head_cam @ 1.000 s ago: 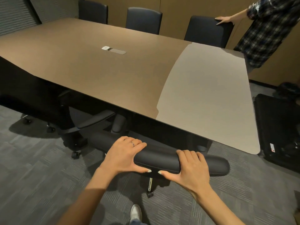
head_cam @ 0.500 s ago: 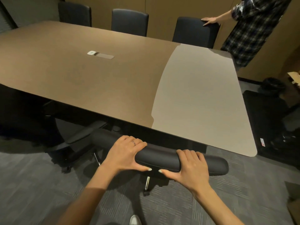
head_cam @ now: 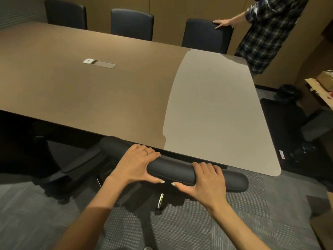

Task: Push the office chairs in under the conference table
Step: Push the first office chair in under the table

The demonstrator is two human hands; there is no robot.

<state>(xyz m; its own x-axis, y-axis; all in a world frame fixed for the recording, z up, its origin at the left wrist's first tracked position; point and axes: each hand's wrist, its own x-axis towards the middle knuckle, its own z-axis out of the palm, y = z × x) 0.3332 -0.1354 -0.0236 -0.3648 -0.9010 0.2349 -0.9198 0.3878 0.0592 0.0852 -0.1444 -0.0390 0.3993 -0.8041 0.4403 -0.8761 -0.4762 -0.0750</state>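
Note:
A black office chair [head_cam: 173,170] stands at the near edge of the brown and grey conference table [head_cam: 126,91], its padded top rail almost touching the table edge and its seat hidden underneath. My left hand [head_cam: 137,163] and my right hand [head_cam: 207,179] both grip that top rail, thumbs on the near side. One armrest [head_cam: 81,163] and a castor leg [head_cam: 160,201] show below. Three dark chairs [head_cam: 132,24] stand pushed in along the far side.
Another person in a plaid shirt [head_cam: 266,33] stands at the far right with a hand on the rightmost far chair [head_cam: 207,35]. Dark bags and cases [head_cam: 295,127] lie on the carpet to the right. A cardboard box [head_cam: 324,82] sits at the right edge.
The chair has rolled forward toward the table under both my hands; its seat and most of its armrest have gone under the tabletop. The view has moved closer to the table.

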